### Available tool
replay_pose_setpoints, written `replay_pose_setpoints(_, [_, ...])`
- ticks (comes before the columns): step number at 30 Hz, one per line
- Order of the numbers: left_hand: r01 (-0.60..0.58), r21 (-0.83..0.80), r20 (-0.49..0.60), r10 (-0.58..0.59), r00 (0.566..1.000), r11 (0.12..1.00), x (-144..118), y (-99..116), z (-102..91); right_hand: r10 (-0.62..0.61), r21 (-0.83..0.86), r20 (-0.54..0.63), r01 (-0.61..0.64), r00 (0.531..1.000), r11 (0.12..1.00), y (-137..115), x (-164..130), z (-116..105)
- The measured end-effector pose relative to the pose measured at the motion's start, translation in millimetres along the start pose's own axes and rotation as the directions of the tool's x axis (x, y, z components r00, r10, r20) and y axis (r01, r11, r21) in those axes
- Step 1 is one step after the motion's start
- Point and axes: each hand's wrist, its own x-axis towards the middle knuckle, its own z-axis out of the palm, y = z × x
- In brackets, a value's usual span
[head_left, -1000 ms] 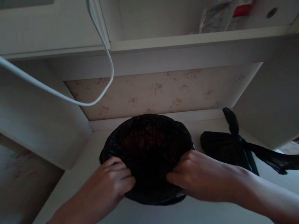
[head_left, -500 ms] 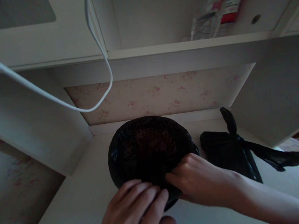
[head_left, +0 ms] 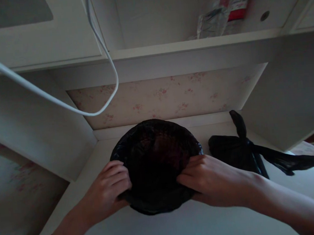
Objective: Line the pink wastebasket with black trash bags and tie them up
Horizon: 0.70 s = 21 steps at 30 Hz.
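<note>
A round bin lined with a black plastic bag (head_left: pixel 156 157) stands on the pale floor under a white desk. My left hand (head_left: pixel 108 189) grips the bag's near left rim, fingers curled over the edge. On the near right rim my right hand (head_left: pixel 209 180) pinches the liner, fingers pointing left. A tied black bag (head_left: pixel 237 149) with its knot sticking up lies just right of the bin, beyond my right wrist.
A white cable (head_left: pixel 64 102) loops down from the upper left, above the bin. Floral wallpaper (head_left: pixel 168 95) backs the recess. White panels close in on both sides. A shelf above holds plastic packaging (head_left: pixel 219 9).
My left hand went from the left rim to the near front edge, then back to the left rim. The right hand stayed on the right rim. The view shifted slightly.
</note>
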Motion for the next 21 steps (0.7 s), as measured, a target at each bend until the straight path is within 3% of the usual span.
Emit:
replay_pose_setpoints(3, [0.0, -0.026, 0.096, 0.003, 0.995, 1.0, -5, -17, -7.6, -0.022, -0.027, -0.005, 0.022, 1.0, 0.999, 0, 3, 3])
replay_pose_setpoints(6, [0.045, 0.025, 0.174, -0.049, 0.984, 0.999, -4, -14, -17.0, 0.009, -0.067, -0.001, -0.009, 1.0, 0.998, -2, 5, 3])
replay_pose_setpoints(8, [0.057, 0.114, 0.166, -0.076, 0.983, 0.992, 0, 4, -21.7, 0.048, -0.092, 0.046, -0.043, 0.998, 0.995, -5, 8, 2])
replay_pose_setpoints(10, [0.041, 0.188, 0.09, -0.059, 0.994, 0.981, 6, 33, -21.5, 0.061, -0.087, 0.1, -0.053, 0.993, 0.995, -8, 12, -1])
replay_pose_setpoints(13, [0.012, 0.156, -0.096, 0.003, 0.995, 0.988, 20, 79, -9.5, 0.041, -0.05, 0.162, -0.033, 0.986, 0.998, -10, 21, -8])
replay_pose_setpoints(15, [0.03, 0.114, -0.15, -0.012, 0.989, 0.993, 30, 96, 3.2, 0.022, -0.039, 0.205, -0.014, 0.979, 0.999, -11, 26, -13])
replay_pose_setpoints(17, [0.072, 0.11, -0.09, -0.063, 0.994, 0.991, 37, 100, 14.3, 0.016, -0.039, 0.236, -0.007, 0.972, 0.999, -10, 29, -16])
replay_pose_setpoints(21, [0.145, 0.124, 0.152, -0.163, 0.975, 0.982, 41, 82, 20.8, 0.043, -0.067, 0.25, -0.027, 0.967, 0.997, -6, 25, -16])
